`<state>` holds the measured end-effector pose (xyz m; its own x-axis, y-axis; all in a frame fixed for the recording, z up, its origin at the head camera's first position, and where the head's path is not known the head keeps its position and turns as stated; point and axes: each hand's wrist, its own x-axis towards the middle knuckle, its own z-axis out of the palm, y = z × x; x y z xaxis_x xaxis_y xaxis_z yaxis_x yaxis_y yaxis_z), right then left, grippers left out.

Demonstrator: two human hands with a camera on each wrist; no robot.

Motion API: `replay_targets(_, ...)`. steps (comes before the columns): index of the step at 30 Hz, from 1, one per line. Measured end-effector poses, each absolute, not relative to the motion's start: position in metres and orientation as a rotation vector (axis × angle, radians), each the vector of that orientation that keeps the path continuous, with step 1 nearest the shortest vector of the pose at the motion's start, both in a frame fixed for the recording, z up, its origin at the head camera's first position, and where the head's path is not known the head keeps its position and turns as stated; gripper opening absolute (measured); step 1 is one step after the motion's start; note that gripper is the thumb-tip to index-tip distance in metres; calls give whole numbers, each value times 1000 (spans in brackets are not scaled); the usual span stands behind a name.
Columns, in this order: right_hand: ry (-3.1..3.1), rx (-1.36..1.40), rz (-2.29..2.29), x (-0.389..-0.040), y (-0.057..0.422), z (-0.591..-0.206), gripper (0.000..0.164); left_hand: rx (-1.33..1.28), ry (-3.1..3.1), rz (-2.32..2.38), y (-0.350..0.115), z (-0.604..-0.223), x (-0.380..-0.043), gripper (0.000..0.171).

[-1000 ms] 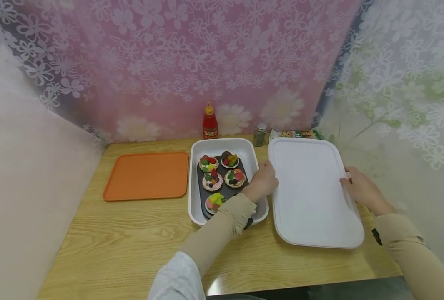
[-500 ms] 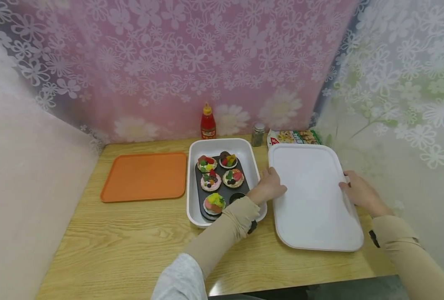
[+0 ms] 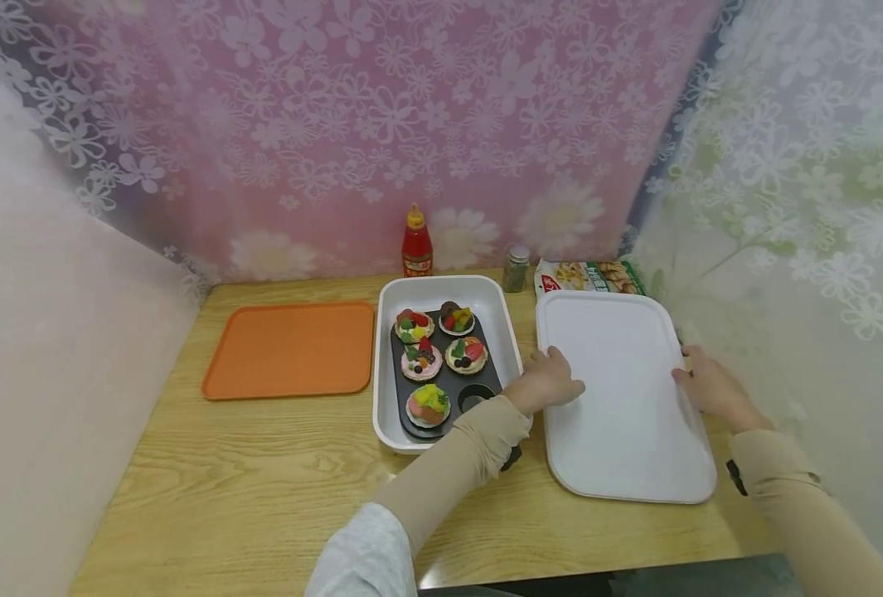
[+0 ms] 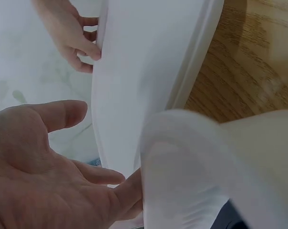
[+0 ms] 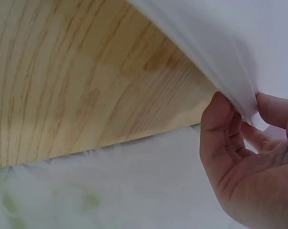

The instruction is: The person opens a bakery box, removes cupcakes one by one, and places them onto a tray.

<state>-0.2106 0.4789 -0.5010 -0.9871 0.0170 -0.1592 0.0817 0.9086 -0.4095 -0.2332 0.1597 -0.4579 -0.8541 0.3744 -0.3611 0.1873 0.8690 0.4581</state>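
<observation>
A large white plastic lid (image 3: 620, 414) with rounded corners lies at the right of the table. My right hand (image 3: 713, 388) pinches its right edge, thumb on top and fingers beneath, as the right wrist view shows. In the gap between the lid and a white box (image 3: 495, 300) is my left hand (image 3: 549, 381), thumb spread and fingers loose beside the box wall. The left wrist view shows that palm (image 4: 53, 181) holding nothing. Inside the box sits a dark muffin pan (image 3: 452, 386) with several fruit tarts (image 3: 421, 362) and one bare cup (image 3: 475, 393).
An orange tray (image 3: 292, 352) lies left of the box. Behind stand a red sauce bottle (image 3: 417, 247) and a small spice jar (image 3: 516, 269). A snack packet (image 3: 590, 277) lies just beyond the lid, near the patterned curtain (image 3: 337, 124).
The lid has come nearer to me, uncovering more of the snack packet. My left hand has moved nearer and rightward, its thumb spreading away. My right hand has kept to the lid's right edge.
</observation>
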Motion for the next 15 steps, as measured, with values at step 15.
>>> replay_targets(15,2887,112,-571,-219,474,-516,54,381,2562,478,165,-455,-234,77)
